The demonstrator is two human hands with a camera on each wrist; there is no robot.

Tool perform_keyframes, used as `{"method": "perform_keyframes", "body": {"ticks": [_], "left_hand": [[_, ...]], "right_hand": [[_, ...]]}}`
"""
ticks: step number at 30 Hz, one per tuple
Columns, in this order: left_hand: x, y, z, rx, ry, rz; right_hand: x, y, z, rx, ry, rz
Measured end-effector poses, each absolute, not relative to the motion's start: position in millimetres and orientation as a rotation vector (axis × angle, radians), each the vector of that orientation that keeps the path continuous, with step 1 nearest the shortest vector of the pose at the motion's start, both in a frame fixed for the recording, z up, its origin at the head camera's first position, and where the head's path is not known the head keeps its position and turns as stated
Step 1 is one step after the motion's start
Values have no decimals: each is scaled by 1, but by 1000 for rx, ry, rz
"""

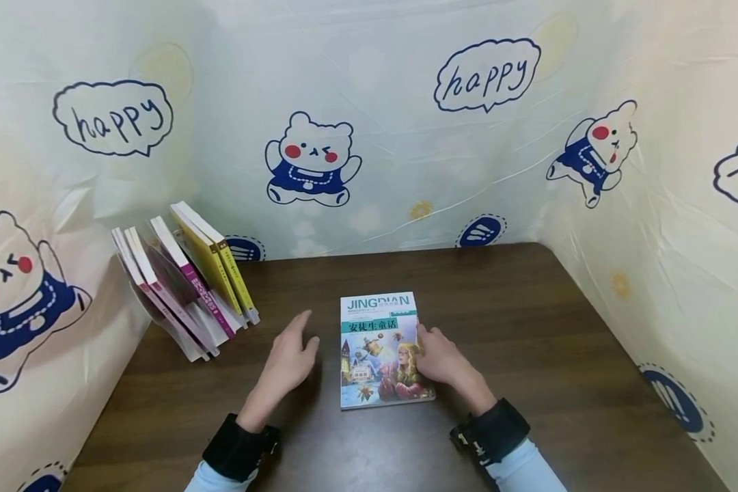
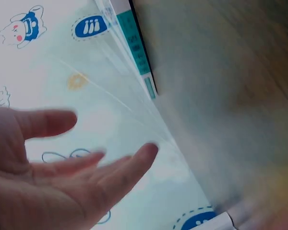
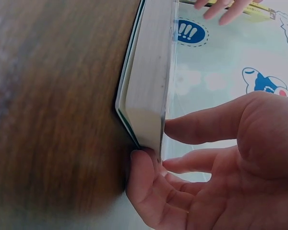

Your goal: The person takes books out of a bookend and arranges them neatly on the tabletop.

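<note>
A paperback book [image 1: 375, 369] with a picture cover and the word JINGDIAN lies face up on the brown table. My right hand [image 1: 443, 355] pinches its right edge. In the right wrist view the thumb [image 3: 201, 124] touches one face of the book [image 3: 146, 86], and fingertips sit at its lifted corner. My left hand [image 1: 289, 355] hovers to the left of the book, apart from it, fingers loosely extended and holding nothing. The left wrist view shows that hand [image 2: 86, 177] with the book's teal spine [image 2: 134, 43] beyond it.
Several books [image 1: 190, 287] stand leaning in a row at the table's back left, with yellow, purple and pink spines. A patterned cloth [image 1: 400, 157] with bears and "happy" bubbles rises behind and beside the wooden table [image 1: 559, 328].
</note>
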State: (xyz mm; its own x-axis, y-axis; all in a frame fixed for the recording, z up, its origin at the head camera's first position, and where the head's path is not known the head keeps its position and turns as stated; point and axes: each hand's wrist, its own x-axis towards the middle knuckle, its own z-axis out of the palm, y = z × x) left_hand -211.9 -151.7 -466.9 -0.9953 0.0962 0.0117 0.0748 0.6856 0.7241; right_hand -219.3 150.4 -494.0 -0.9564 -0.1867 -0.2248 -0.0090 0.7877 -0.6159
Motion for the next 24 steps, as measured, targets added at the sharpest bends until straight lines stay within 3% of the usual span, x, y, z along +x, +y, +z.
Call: {"method": "perform_keyframes", "body": {"ticks": [10, 24], "left_hand": [[-196, -166, -462, -223, 2981, 1809], [-186, -198, -464, -695, 3029, 2129]], "right_hand": [[-221, 151, -490, -196, 2735, -905], [-219, 151, -491, -188, 2710, -927]]}}
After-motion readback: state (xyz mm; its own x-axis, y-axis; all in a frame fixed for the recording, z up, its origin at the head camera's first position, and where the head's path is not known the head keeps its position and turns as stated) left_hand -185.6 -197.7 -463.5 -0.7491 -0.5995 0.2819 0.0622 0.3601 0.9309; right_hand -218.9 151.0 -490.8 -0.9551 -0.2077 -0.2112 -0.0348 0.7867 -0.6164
